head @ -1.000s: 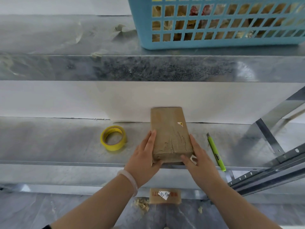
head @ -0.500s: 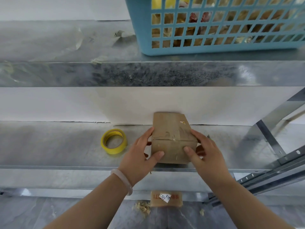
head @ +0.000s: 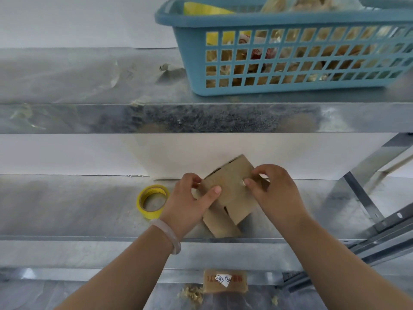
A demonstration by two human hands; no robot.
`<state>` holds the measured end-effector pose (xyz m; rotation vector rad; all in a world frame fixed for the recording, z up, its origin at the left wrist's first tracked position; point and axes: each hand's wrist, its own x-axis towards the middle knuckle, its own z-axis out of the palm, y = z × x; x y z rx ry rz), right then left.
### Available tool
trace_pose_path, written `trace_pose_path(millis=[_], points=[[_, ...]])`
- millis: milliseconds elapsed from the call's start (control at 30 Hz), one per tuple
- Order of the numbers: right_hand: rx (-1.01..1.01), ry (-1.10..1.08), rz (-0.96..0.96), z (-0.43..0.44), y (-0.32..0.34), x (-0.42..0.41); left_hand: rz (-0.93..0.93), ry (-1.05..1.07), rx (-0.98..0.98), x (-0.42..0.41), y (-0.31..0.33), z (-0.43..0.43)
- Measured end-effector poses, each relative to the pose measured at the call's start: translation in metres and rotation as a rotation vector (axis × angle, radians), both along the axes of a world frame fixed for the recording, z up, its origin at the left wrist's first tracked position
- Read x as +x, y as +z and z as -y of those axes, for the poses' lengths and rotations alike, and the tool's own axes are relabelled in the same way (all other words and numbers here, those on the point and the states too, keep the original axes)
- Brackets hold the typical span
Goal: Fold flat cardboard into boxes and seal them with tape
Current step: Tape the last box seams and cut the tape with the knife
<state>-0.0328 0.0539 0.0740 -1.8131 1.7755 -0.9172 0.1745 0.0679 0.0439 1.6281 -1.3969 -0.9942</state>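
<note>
A small brown cardboard box is lifted and tilted above the lower metal shelf, its bottom flaps hanging open toward me. My left hand grips its left side, thumb laid across the front face. My right hand pinches the box's right upper edge with curled fingers. A roll of yellow tape lies flat on the shelf just left of my left hand.
A blue plastic basket filled with items stands on the upper shelf. Another taped cardboard box with a white label lies on the floor below, with scraps beside it. Metal rails slant at the right.
The box was lying flat on the shelf; both hands have lifted and turned it, and its bottom flaps now hang open. The view has tilted up, and the green pen is out of sight.
</note>
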Motion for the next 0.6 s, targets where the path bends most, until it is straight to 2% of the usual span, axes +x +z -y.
trace_pose_path(millis=[100,133,167,233,267,400,500,600], points=[[-0.314,-0.023,-0.316,-0.007,0.001,0.014,0.097,-0.065,0.047,0.001,-0.001,0.0],[-0.283,0.002,-0.389,-0.01,0.003,0.018,0.105,-0.102,0.057,-0.001,-0.001,-0.002],[-0.166,0.053,-0.444,-0.013,0.005,0.02,0.089,-0.125,0.07,-0.001,0.0,-0.005],[0.069,0.194,-0.553,-0.013,0.003,0.016,-0.008,-0.116,0.088,0.0,0.001,-0.01],[0.105,0.252,-0.587,-0.011,0.0,0.012,-0.051,-0.1,0.077,0.002,0.0,-0.011],[0.036,0.364,-0.592,-0.004,0.002,-0.002,-0.072,-0.047,-0.094,0.014,-0.004,0.005],[-0.097,0.413,-0.577,0.002,-0.005,-0.011,-0.263,-0.101,-0.007,0.021,0.0,0.021],[-0.321,0.3,-0.549,-0.002,-0.009,-0.011,-0.131,-0.108,-0.041,0.025,0.002,0.021]])
